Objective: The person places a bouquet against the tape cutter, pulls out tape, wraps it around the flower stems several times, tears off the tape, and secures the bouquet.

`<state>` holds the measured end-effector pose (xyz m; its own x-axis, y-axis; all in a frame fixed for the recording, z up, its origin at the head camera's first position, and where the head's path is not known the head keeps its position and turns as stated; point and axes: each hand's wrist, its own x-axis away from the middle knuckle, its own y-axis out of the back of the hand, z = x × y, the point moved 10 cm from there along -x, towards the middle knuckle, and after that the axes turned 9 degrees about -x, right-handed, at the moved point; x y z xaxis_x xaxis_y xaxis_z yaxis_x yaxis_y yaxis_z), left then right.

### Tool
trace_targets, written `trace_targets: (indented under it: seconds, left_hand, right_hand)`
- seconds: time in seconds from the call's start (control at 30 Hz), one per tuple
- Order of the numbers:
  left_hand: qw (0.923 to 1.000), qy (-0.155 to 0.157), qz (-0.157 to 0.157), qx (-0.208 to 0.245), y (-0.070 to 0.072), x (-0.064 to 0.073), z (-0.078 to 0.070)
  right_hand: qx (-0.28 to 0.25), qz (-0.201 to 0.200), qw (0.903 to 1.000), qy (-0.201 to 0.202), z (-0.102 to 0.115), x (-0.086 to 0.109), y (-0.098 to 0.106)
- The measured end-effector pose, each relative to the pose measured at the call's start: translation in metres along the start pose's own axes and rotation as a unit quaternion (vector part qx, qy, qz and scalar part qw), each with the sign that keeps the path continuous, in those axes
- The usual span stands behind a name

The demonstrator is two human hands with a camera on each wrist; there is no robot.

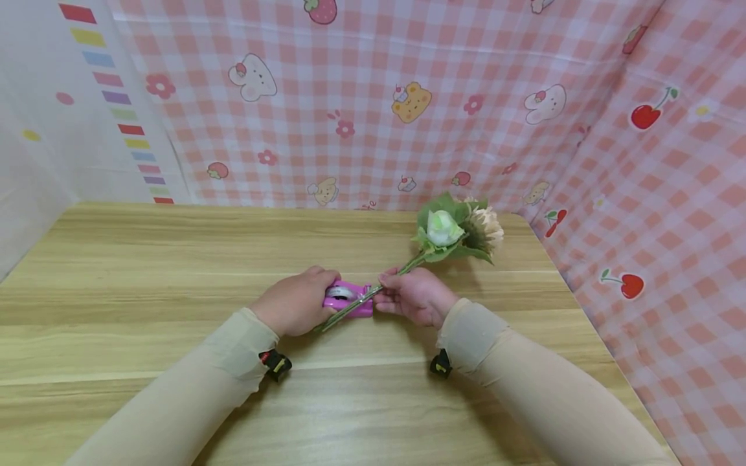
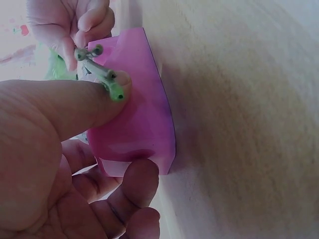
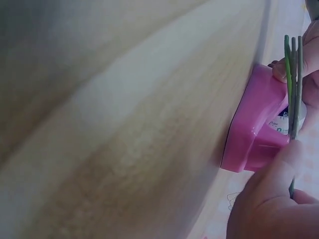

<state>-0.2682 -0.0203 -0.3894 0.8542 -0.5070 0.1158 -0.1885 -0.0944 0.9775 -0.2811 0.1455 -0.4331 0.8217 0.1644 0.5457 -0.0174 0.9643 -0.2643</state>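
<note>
A pink tape dispenser (image 1: 364,312) with a roll of tape (image 1: 340,293) sits on the wooden table. My left hand (image 1: 294,301) grips its left end, thumb on the near side and fingers round the far side, as the left wrist view shows. Artificial flowers (image 1: 444,228), one pale green-white and one cream, lean to the upper right. Their green stems (image 3: 293,84) slant across above the dispenser, the cut ends near my left thumb. My right hand (image 1: 421,296) pinches the stems between thumb and fingers, close to the dispenser's cutting end. A shiny bit, maybe tape, shows on the stems there.
The wooden table (image 1: 175,259) spreads out around both hands. Behind it hangs a pink checked cloth (image 1: 361,84), and a similar cloth (image 1: 670,213) runs along the right edge. White cloth (image 1: 35,129) is at the left.
</note>
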Motion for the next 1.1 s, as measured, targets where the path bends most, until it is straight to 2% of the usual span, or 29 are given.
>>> trace_targets:
  seconds: [0.17, 0.4, 0.8, 1.1]
  left_hand:
    - [1.0, 0.002, 0.003, -0.002, -0.0005, -0.0002, 0.0005]
    - [1.0, 0.002, 0.007, -0.002, -0.0012, -0.0004, 0.0006]
    - [1.0, 0.001, 0.009, -0.003, -0.0012, 0.0004, -0.0004]
    - [0.9999, 0.006, 0.011, -0.003, -0.0016, -0.0002, -0.0007]
  right_hand:
    - [-0.032, -0.005, 0.9994, 0.01, 0.0018, 0.0021, 0.0]
    - [-0.049, 0.0, 0.9988, 0.008, 0.0019, 0.0029, 0.0003]
    - [-0.098, 0.031, 0.9944, -0.023, -0.0027, 0.0033, -0.0018]
    - [-0.104, 0.023, 0.9942, -0.015, -0.0036, 0.0037, 0.0023]
